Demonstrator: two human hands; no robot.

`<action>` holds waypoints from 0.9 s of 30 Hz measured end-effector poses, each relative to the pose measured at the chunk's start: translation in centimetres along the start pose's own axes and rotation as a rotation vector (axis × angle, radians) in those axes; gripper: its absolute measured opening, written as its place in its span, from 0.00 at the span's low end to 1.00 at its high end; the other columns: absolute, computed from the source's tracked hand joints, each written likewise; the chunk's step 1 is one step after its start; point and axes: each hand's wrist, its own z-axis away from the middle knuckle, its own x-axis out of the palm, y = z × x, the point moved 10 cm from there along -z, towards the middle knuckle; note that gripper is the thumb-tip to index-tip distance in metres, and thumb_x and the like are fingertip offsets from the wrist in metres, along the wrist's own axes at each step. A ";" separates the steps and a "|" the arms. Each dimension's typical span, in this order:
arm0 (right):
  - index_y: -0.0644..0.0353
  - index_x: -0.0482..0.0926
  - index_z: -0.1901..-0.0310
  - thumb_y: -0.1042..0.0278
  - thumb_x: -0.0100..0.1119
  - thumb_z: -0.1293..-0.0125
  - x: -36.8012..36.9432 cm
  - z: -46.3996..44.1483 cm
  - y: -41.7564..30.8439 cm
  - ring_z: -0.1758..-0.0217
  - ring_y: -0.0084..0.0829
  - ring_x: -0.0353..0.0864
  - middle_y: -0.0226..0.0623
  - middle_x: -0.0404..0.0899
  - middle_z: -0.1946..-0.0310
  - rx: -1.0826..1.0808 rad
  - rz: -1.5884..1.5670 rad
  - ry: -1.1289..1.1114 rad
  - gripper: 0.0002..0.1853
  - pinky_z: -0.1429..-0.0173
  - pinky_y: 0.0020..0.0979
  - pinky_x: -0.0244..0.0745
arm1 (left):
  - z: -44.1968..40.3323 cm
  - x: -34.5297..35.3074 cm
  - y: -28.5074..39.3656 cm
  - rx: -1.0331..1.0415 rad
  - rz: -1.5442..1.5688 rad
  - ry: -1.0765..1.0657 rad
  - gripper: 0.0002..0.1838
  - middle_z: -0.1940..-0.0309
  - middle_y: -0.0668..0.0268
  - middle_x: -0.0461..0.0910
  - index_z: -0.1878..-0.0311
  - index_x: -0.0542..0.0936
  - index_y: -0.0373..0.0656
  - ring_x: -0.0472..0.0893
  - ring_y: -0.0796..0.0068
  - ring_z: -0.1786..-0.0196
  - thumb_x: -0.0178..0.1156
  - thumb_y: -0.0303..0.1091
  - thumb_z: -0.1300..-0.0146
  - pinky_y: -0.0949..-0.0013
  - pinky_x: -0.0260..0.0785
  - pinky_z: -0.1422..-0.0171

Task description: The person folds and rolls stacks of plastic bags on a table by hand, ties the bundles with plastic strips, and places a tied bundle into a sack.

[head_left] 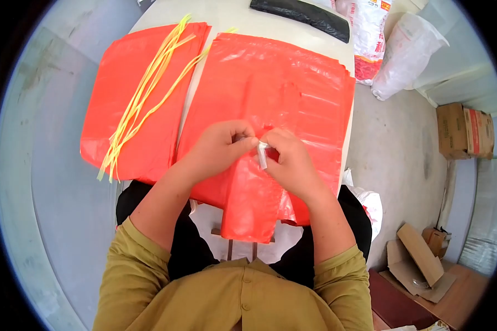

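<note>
Over the right-hand stack of red plastic bags, my two hands meet at the fingertips. My left hand is closed in a pinch at the upper end of a small whitish, see-through plastic strip. Curled around the same strip is my right hand, with the loose end hanging down between its thumb and fingers. One red bag's narrow end droops over the table's near edge, below the hands. What lies inside the curled fingers is partly hidden.
Yellow flat ties lie across another stack of red bags on the left. A black plastic roll rests at the far end of the pale table. Filled sacks and cardboard boxes stand to the right.
</note>
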 end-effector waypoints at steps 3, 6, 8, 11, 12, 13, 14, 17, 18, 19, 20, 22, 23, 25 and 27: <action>0.61 0.83 0.56 0.68 0.68 0.35 0.4 0.1 -0.9 0.59 0.46 0.77 0.42 0.79 0.63 -0.069 0.275 0.018 0.09 0.53 0.45 0.75 | 0.0 -0.1 -0.4 -0.001 0.001 -0.043 0.07 0.68 0.78 0.74 0.60 0.81 0.37 0.71 0.87 0.63 0.63 0.30 0.25 0.75 0.66 0.57; 0.60 0.83 0.54 0.64 0.71 0.36 -0.2 0.8 -2.3 0.58 0.44 0.77 0.40 0.79 0.62 -0.300 0.407 0.219 0.13 0.53 0.45 0.75 | 0.2 -1.5 -1.1 -0.012 -0.090 0.021 0.08 0.69 0.77 0.75 0.60 0.81 0.37 0.71 0.85 0.63 0.64 0.31 0.25 0.73 0.68 0.57; 0.59 0.83 0.53 0.65 0.72 0.38 -0.2 0.9 -2.3 0.57 0.42 0.77 0.38 0.78 0.60 -0.332 0.472 0.249 0.14 0.52 0.44 0.75 | 0.5 -2.7 -1.2 -0.036 -0.226 0.109 0.09 0.70 0.73 0.76 0.61 0.81 0.36 0.73 0.81 0.65 0.65 0.32 0.26 0.70 0.69 0.58; 0.58 0.84 0.52 0.65 0.73 0.41 0.5 1.1 -2.1 0.56 0.40 0.76 0.36 0.76 0.58 -0.366 0.540 0.220 0.16 0.52 0.43 0.75 | 1.0 -4.1 -0.8 -0.036 -0.529 0.204 0.11 0.72 0.61 0.79 0.62 0.82 0.35 0.78 0.68 0.67 0.66 0.35 0.29 0.62 0.71 0.60; 0.58 0.84 0.52 0.65 0.73 0.42 0.8 1.1 -1.9 0.55 0.40 0.76 0.36 0.76 0.57 -0.375 0.558 0.197 0.17 0.53 0.43 0.75 | 0.8 -4.0 -0.9 -0.005 -0.630 0.204 0.12 0.72 0.57 0.80 0.63 0.83 0.35 0.79 0.61 0.68 0.67 0.36 0.30 0.59 0.71 0.60; 0.58 0.84 0.52 0.65 0.74 0.43 1.0 1.2 -1.8 0.55 0.40 0.76 0.35 0.76 0.57 -0.387 0.569 0.194 0.17 0.53 0.43 0.75 | 0.8 -3.9 -0.9 0.024 -0.730 0.205 0.13 0.72 0.52 0.80 0.64 0.84 0.35 0.80 0.55 0.68 0.68 0.37 0.31 0.56 0.71 0.60; 0.58 0.84 0.52 0.64 0.74 0.44 1.2 1.2 -1.6 0.56 0.40 0.76 0.35 0.75 0.57 -0.401 0.580 0.193 0.18 0.53 0.42 0.75 | 0.9 -4.0 -1.1 0.023 -0.735 0.202 0.14 0.71 0.50 0.80 0.64 0.84 0.35 0.80 0.52 0.66 0.68 0.39 0.31 0.54 0.71 0.60; 0.57 0.83 0.56 0.64 0.74 0.46 1.2 1.3 -2.0 0.56 0.39 0.75 0.33 0.75 0.58 -0.426 0.631 0.211 0.16 0.54 0.41 0.75 | 0.8 -3.7 -1.2 0.038 -0.777 0.203 0.16 0.70 0.48 0.81 0.66 0.84 0.35 0.80 0.44 0.64 0.67 0.41 0.32 0.48 0.71 0.58; 0.57 0.83 0.58 0.64 0.74 0.46 1.2 1.4 -2.4 0.56 0.39 0.75 0.33 0.75 0.58 -0.433 0.651 0.220 0.15 0.55 0.41 0.75 | 0.7 -3.6 -1.4 0.056 -0.811 0.209 0.16 0.70 0.48 0.81 0.67 0.84 0.35 0.81 0.45 0.63 0.67 0.41 0.31 0.47 0.71 0.58; 0.58 0.84 0.60 0.65 0.75 0.46 1.2 1.3 -2.5 0.57 0.38 0.75 0.32 0.76 0.59 -0.421 0.645 0.202 0.13 0.56 0.40 0.75 | 0.7 -3.5 -1.6 0.072 -0.846 0.217 0.16 0.70 0.49 0.82 0.67 0.84 0.36 0.81 0.45 0.63 0.66 0.42 0.31 0.47 0.72 0.57; 0.58 0.85 0.63 0.67 0.76 0.45 1.2 1.3 -2.6 0.58 0.36 0.76 0.31 0.77 0.59 -0.410 0.640 0.185 0.11 0.58 0.39 0.74 | 0.6 -3.3 -1.9 0.072 -0.864 0.217 0.16 0.70 0.49 0.82 0.68 0.84 0.36 0.81 0.45 0.62 0.65 0.41 0.31 0.46 0.72 0.57; 0.59 0.85 0.67 0.70 0.76 0.44 0.9 1.2 -3.3 0.62 0.36 0.76 0.31 0.78 0.61 -0.389 0.599 0.195 0.07 0.61 0.37 0.74 | 0.4 -2.9 -2.1 0.072 -0.901 0.217 0.16 0.70 0.50 0.82 0.69 0.84 0.38 0.82 0.45 0.62 0.64 0.41 0.31 0.46 0.73 0.56; 0.60 0.84 0.69 0.71 0.75 0.42 0.7 1.2 -3.8 0.64 0.36 0.76 0.32 0.78 0.62 -0.377 0.562 0.221 0.06 0.63 0.37 0.74 | 0.3 -2.7 -2.3 0.044 -0.915 0.213 0.16 0.70 0.50 0.82 0.69 0.84 0.38 0.82 0.45 0.62 0.64 0.41 0.30 0.45 0.73 0.56; 0.61 0.82 0.72 0.71 0.72 0.38 1.0 0.9 -3.4 0.67 0.37 0.77 0.33 0.79 0.65 -0.293 0.392 0.218 0.08 0.65 0.36 0.75 | 0.3 -2.3 -2.3 -0.007 -0.945 0.201 0.16 0.69 0.51 0.83 0.69 0.84 0.39 0.82 0.46 0.61 0.63 0.41 0.30 0.45 0.74 0.56; 0.63 0.79 0.75 0.68 0.69 0.34 1.8 0.5 -1.8 0.68 0.38 0.79 0.36 0.80 0.67 -0.145 0.125 0.157 0.13 0.65 0.37 0.77 | 0.2 -1.8 -2.3 -0.007 -0.960 0.175 0.16 0.69 0.51 0.83 0.69 0.84 0.39 0.83 0.45 0.61 0.63 0.42 0.30 0.45 0.74 0.56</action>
